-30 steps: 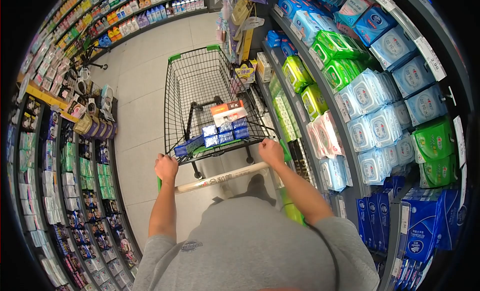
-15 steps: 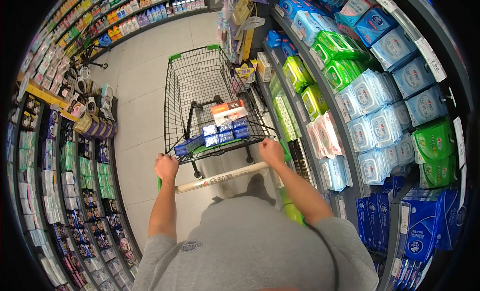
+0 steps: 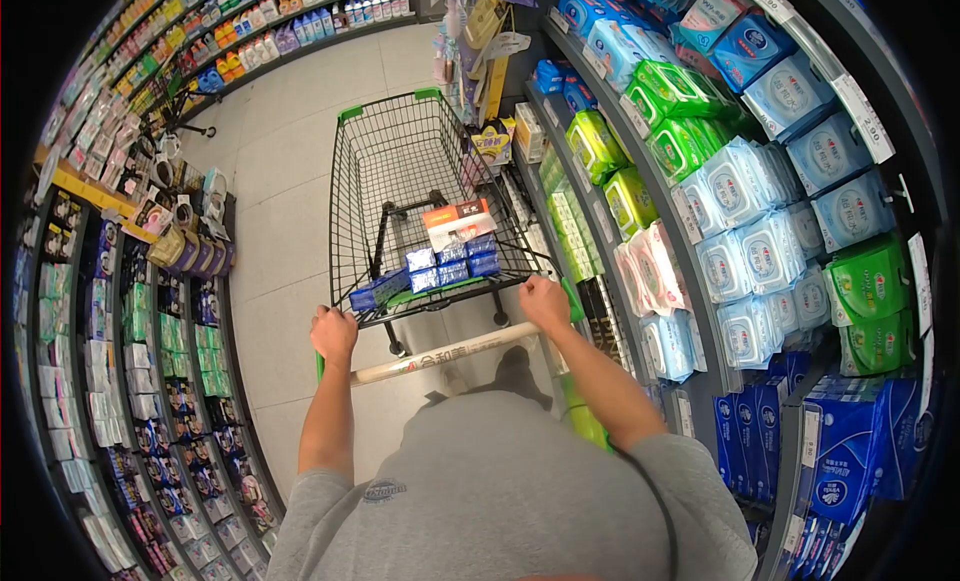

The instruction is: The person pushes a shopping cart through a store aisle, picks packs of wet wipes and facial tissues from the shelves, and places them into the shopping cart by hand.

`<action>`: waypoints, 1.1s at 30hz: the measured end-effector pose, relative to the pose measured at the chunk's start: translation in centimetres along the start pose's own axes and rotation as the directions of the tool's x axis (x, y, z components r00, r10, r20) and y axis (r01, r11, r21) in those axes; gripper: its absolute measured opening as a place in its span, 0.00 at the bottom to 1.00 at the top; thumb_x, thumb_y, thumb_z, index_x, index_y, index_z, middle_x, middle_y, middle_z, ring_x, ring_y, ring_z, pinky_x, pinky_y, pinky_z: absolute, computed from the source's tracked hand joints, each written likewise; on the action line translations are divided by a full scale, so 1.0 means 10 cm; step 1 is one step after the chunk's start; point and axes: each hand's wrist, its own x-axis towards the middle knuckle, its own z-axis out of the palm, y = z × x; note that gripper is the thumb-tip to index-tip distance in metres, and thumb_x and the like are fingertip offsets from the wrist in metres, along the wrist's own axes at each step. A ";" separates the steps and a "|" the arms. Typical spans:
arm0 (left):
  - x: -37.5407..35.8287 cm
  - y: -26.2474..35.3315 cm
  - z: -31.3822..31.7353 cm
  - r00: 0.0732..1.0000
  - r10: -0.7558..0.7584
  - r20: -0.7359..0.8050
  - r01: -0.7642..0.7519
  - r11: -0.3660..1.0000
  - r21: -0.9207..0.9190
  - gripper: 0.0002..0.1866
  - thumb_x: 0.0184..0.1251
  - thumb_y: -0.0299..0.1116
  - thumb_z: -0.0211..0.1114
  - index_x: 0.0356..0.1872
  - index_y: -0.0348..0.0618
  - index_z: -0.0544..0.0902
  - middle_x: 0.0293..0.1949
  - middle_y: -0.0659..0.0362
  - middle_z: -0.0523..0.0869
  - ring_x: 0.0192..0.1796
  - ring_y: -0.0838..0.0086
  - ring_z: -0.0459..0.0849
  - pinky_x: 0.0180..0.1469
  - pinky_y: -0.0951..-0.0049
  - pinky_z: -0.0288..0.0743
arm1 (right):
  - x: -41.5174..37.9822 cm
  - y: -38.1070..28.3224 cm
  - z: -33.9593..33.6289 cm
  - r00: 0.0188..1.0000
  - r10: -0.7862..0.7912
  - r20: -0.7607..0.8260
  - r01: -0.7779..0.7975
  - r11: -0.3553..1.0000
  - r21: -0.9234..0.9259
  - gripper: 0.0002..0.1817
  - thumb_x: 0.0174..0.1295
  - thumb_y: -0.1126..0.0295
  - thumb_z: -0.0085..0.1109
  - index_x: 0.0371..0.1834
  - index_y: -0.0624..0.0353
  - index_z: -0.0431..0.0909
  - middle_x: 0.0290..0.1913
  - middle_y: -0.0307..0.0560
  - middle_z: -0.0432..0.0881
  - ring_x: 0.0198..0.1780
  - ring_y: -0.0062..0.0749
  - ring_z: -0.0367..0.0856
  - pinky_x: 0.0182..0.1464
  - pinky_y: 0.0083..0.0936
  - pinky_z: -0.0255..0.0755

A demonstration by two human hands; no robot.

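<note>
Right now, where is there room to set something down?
The cart is bare at its far end, beyond the box, as is the floor between cart and left shelves. Crowded: its near end, with blue packs, and the right shelves.

Shopping cart (image 3: 349, 113) in store aisle (image 3: 280, 161), seen from above. Left hand (image 3: 333, 334) and right hand (image 3: 545, 303) closed on it, one near each end of lettered handle bar (image 3: 440, 356). Inside, near end: blue packs (image 3: 452, 272); orange-and-white box (image 3: 458, 222) just beyond. At right: shelved soft packs (image 3: 738, 182), pale blue, green, pink. At left: racks (image 3: 90, 201) of small packets (image 3: 101, 379). Beyond: bottles (image 3: 313, 27) in rows.
</note>
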 end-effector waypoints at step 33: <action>0.01 -0.03 0.07 0.998 0.015 -0.054 -0.015 1.000 -0.012 0.13 0.57 0.38 0.58 0.29 0.40 0.86 0.40 0.52 0.82 0.42 0.55 0.83 0.43 0.57 0.80 | 0.03 0.04 0.06 1.000 0.013 -0.019 -0.013 1.000 0.014 0.14 0.58 0.58 0.60 0.30 0.58 0.83 0.29 0.56 0.85 0.35 0.54 0.84 0.40 0.43 0.77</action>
